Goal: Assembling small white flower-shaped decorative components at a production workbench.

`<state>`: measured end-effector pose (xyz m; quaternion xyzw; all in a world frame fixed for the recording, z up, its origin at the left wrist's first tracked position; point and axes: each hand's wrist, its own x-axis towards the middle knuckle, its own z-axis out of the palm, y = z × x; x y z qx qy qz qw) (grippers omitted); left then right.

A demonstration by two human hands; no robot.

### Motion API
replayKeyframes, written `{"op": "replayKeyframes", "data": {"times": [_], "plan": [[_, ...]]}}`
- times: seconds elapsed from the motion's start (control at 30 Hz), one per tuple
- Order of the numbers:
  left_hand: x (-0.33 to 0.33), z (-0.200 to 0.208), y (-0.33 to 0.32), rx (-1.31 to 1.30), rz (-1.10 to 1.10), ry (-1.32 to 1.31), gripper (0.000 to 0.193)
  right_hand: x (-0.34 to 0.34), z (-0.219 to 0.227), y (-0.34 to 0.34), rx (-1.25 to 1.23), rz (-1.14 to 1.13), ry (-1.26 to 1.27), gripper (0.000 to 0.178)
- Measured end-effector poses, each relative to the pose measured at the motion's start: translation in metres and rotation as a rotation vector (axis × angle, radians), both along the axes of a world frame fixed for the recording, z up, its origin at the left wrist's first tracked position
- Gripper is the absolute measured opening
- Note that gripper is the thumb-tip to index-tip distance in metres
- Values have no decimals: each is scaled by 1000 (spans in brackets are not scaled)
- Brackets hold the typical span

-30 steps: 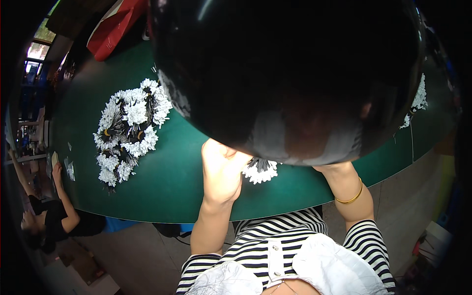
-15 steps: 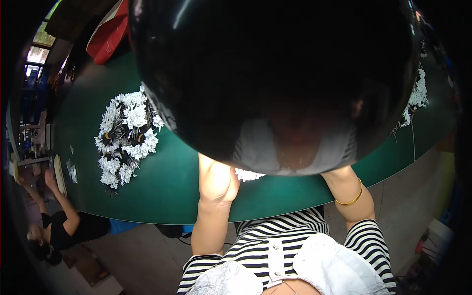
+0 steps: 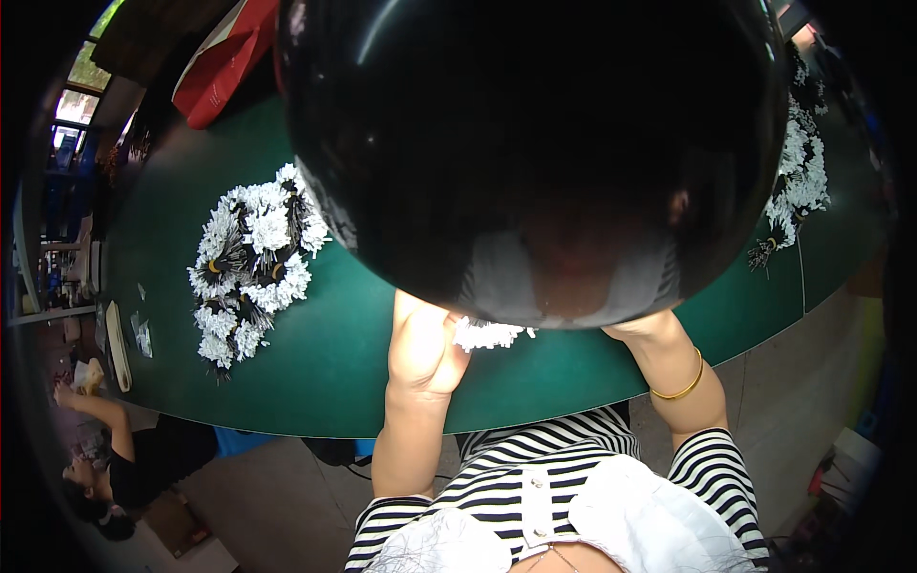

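I noted white flowers [image 3: 492, 333] on a green table [image 3: 344, 353], a gold bangle [image 3: 680, 387], and a black-and-white striped top [image 3: 535, 463].

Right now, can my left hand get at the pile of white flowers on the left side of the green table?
Probably yes. The left hand rests on the green table by a small white flower cluster, and only bare table lies between it and the pile of white flowers.

Flower heap [image 3: 250, 263] probably left of hand [image 3: 425, 344].
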<state>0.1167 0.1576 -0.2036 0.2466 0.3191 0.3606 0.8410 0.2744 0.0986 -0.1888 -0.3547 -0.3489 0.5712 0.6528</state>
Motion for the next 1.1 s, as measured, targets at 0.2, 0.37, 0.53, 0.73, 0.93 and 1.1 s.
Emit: {"op": "replayKeyframes", "data": {"times": [0.2, 0.37, 0.53, 0.73, 0.93, 1.1], "plan": [[-11, -5, 5, 5, -17, -34, 26, -11, 13, 0, 57, -185, 21, 20], [-11, 1, 6, -3, -14, -223, 25, -7, 17, -1, -74, -214, -73, 22], [-6, 23, 8, 18, -29, -144, 16, -5, 5, -1, -117, -99, -160, 16], [-12, 17, 12, -34, -48, -157, 19, -7, 9, 4, -204, -132, -240, 10], [-9, 23, 12, -44, -126, -147, 22, -4, 2, 6, -229, -164, -260, 11], [-5, 19, 8, 24, -214, -137, 26, -7, 10, 5, -264, -180, -269, 13]]}}
